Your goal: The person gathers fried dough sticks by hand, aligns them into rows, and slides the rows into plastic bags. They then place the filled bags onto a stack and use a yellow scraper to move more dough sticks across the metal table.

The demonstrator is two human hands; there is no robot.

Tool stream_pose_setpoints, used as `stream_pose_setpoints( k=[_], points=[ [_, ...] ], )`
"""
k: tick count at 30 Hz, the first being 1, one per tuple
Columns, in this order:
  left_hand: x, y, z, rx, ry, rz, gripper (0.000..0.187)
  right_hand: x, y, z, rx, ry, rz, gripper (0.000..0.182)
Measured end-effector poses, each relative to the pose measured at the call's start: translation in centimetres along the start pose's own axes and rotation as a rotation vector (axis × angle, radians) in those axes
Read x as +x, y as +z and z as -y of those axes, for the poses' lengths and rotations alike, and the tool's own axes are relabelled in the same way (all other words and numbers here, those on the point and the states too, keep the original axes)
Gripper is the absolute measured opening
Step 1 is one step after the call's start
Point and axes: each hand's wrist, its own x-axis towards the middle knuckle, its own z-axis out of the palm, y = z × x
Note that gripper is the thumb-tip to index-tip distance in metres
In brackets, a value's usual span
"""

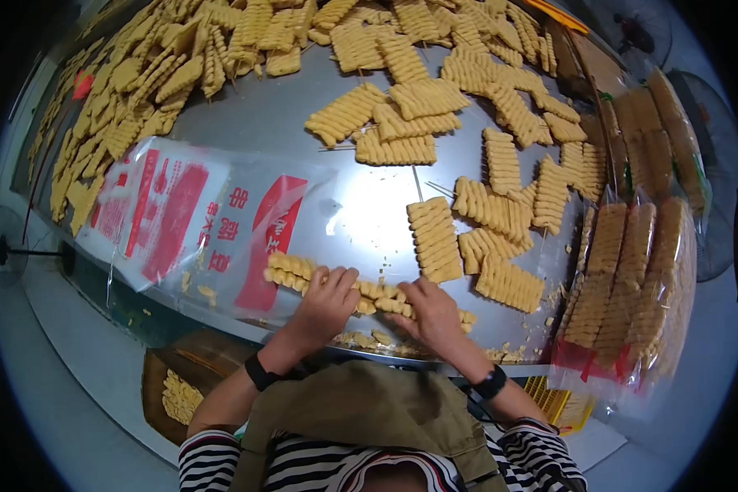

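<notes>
Near the front edge of the metal table, my left hand (326,305) is closed over a stack of ridged yellow food skewers (289,272), lying on the end of a printed plastic bag. Just to the right, my right hand (431,313) grips the same row of skewers, whose far end (467,321) shows past my fingers. My palms hide part of the stack. The clear plastic bag (283,217) with red print lies flat beyond my left hand. A single ridged skewer (435,239) with its stick pointing away lies beyond my right hand.
Big heaps of loose skewers (254,29) cover the back and left of the metal table (262,115). Filled clear bags (631,283) stand at the right edge. Crumbs lie along the front edge. Below is a box (160,373) of broken pieces and a yellow crate (547,395).
</notes>
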Motion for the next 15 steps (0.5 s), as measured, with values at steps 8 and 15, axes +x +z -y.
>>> stream_pose_setpoints(
  k=[8, 15],
  points=[
    [0.4, -0.1, 0.2, -0.060, -0.062, 0.114, 0.026, -0.9, 1.0, -0.2, 0.145, -0.014, 0.075, 0.049],
    [1.2, 0.0, 0.0, -0.085, -0.047, 0.153, 0.026, 8.4, -3.6, -20.4, -0.676, 0.618, -0.558, 0.053]
  ],
)
